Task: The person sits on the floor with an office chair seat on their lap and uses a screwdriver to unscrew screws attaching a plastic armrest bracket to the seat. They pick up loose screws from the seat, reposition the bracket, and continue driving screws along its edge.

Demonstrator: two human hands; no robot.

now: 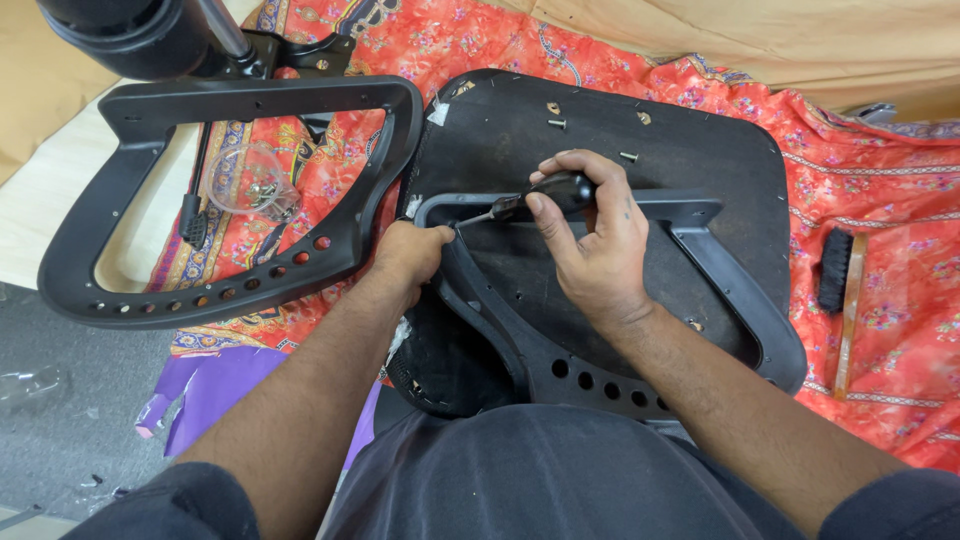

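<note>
My right hand (595, 240) grips a black-handled screwdriver (545, 195), its metal tip pointing left at the corner of a black plastic armrest frame (720, 265). That frame lies on the upturned black chair seat base (600, 125). My left hand (410, 255) clasps the frame's left corner, right beside the screwdriver tip. Two loose screws (556, 124) lie on the seat base above my right hand.
A second black armrest frame (250, 95) lies to the left on a red patterned cloth (880, 180). A clear bag of hardware (255, 185) sits inside it. A brush with a wooden handle (840, 285) lies at right. A black chair part (140, 35) is at top left.
</note>
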